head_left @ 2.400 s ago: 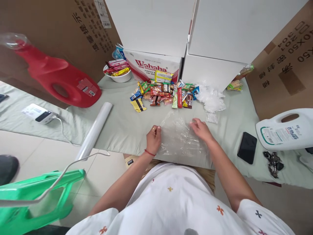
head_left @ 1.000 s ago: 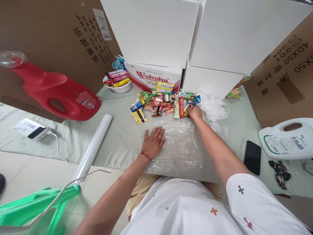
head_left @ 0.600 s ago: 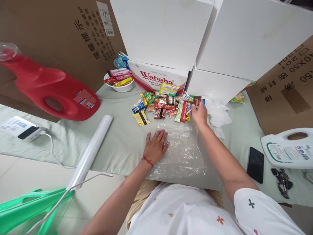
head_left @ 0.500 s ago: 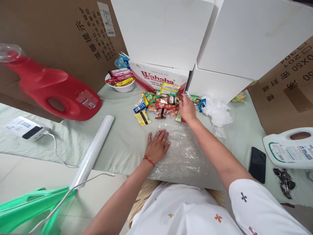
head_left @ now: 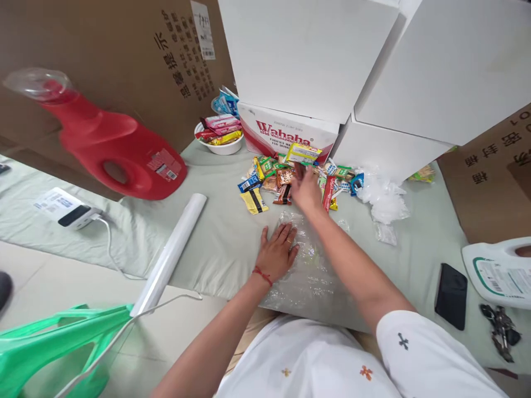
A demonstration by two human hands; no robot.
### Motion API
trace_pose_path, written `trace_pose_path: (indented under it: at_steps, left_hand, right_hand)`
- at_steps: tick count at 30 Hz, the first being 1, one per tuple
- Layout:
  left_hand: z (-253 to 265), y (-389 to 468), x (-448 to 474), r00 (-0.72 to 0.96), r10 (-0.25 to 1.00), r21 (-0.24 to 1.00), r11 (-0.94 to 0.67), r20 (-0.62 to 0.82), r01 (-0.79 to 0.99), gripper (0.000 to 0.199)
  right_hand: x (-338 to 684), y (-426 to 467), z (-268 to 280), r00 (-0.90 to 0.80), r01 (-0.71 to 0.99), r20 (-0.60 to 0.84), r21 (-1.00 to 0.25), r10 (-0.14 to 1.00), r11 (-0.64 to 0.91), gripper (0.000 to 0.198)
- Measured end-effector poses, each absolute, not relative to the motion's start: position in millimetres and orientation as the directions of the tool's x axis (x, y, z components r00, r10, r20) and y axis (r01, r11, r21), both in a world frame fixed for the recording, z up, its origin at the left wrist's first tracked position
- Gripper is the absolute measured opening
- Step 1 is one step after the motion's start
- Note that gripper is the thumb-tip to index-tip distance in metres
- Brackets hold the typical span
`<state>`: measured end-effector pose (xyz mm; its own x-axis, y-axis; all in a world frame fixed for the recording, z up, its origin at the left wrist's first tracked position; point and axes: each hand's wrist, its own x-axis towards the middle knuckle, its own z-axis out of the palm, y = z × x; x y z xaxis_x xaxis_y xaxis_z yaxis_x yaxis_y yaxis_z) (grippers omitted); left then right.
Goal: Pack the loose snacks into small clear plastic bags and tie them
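Note:
My left hand point(head_left: 277, 250) lies flat, fingers spread, on a clear plastic bag point(head_left: 309, 271) at the table's front edge. Beyond it, my right hand point(head_left: 306, 190) reaches into a pile of wrapped snacks. Its fingers are closed around a dark brown snack packet point(head_left: 299, 169), partly hidden by the hand. A red snack packet point(head_left: 328, 193) lies just right of that hand. Left of it are a yellow packet point(head_left: 254, 201) with a black band and a blue packet point(head_left: 250, 183). A yellow pack point(head_left: 304, 153) tops the pile.
White boxes point(head_left: 307, 55) stand behind the snacks. A white bowl point(head_left: 224, 148) of snacks, a red jug point(head_left: 124, 149) and a white roll point(head_left: 174, 251) are to the left. Crumpled clear plastic point(head_left: 385, 202), a phone point(head_left: 451, 296), keys point(head_left: 501, 331) and a white jug point(head_left: 504, 271) are to the right.
The view has swung, shifting the scene rightward. My right hand has moved left across the pile, and a red packet now lies on its right side. My left hand stays on the bag.

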<state>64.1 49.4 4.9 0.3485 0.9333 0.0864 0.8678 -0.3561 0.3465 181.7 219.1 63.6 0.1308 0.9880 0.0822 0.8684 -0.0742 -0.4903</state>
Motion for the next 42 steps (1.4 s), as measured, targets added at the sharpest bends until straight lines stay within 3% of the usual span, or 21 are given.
trace_pose_path:
  at_steps: [4, 8, 14, 19, 21, 23, 26, 28, 30, 33, 37, 40, 42]
  left_hand:
    - [3.2, 50.0, 63.5, 0.36, 0.931, 0.316, -0.361, 0.064, 0.877, 0.05]
    - [2.3, 49.8, 63.9, 0.365, 0.929, 0.297, -0.368, 0.066, 0.881, 0.051]
    - [1.7, 48.3, 64.9, 0.361, 0.93, 0.287, -0.367, 0.076, 0.885, 0.054]
    - [0.9, 47.9, 64.3, 0.369, 0.926, 0.277, -0.376, 0.08, 0.884, 0.054]
    - [1.5, 48.0, 64.3, 0.368, 0.927, 0.276, -0.374, 0.074, 0.886, 0.054]
    - [1.9, 48.1, 64.5, 0.365, 0.928, 0.28, -0.37, 0.07, 0.886, 0.053]
    - [1.6, 48.0, 64.4, 0.368, 0.926, 0.293, -0.375, 0.08, 0.88, 0.054]
    - [0.9, 47.8, 64.0, 0.37, 0.925, 0.3, -0.379, 0.089, 0.875, 0.054]
    - [0.1, 47.5, 63.5, 0.367, 0.926, 0.307, -0.376, 0.089, 0.874, 0.054]
    - [-0.5, 47.5, 63.0, 0.366, 0.927, 0.309, -0.373, 0.081, 0.875, 0.053]
    - [0.2, 47.9, 62.7, 0.368, 0.926, 0.307, -0.377, 0.089, 0.874, 0.052]
    - [1.4, 47.7, 62.3, 0.363, 0.928, 0.322, -0.371, 0.086, 0.871, 0.052]
    - [2.1, 47.3, 61.9, 0.364, 0.928, 0.336, -0.37, 0.084, 0.866, 0.052]
  right_hand:
    - [131.4, 201.2, 50.3, 0.127, 0.935, 0.005, -0.334, 0.992, -0.118, 0.097]
    - [139.6, 194.9, 45.4, 0.04, 0.964, -0.019, -0.261, 0.999, -0.043, 0.086]
    - [202.0, 181.2, 53.4, -0.238, 0.955, -0.048, -0.196, 0.97, 0.224, 0.078]
    - [215.5, 172.4, 54.6, -0.374, 0.893, 0.006, -0.269, 0.928, 0.361, 0.07]
    - [218.6, 176.5, 55.6, -0.353, 0.872, 0.011, -0.36, 0.936, 0.333, 0.067]
    - [228.1, 182.4, 56.9, -0.228, 0.861, 0.08, -0.449, 0.97, 0.24, 0.062]
    - [248.4, 188.6, 56.8, 0.223, 0.84, 0.176, -0.534, 0.959, -0.097, 0.059]
    - [255.4, 189.7, 53.7, 0.482, 0.768, 0.125, -0.536, 0.867, -0.35, 0.07]
    - [252.5, 189.7, 48.8, 0.581, 0.722, 0.038, -0.485, 0.813, -0.493, 0.091]
    - [240.9, 192.0, 43.0, 0.568, 0.736, -0.061, -0.408, 0.82, -0.54, 0.105]
    - [250.3, 196.8, 48.6, 0.47, 0.799, -0.146, -0.348, 0.87, -0.49, 0.094]
    - [278.4, 186.4, 65.0, 0.32, 0.879, -0.11, -0.336, 0.941, -0.338, 0.085]
    - [298.1, 167.4, 80.0, 0.13, 0.927, -0.026, -0.351, 0.991, -0.131, 0.085]
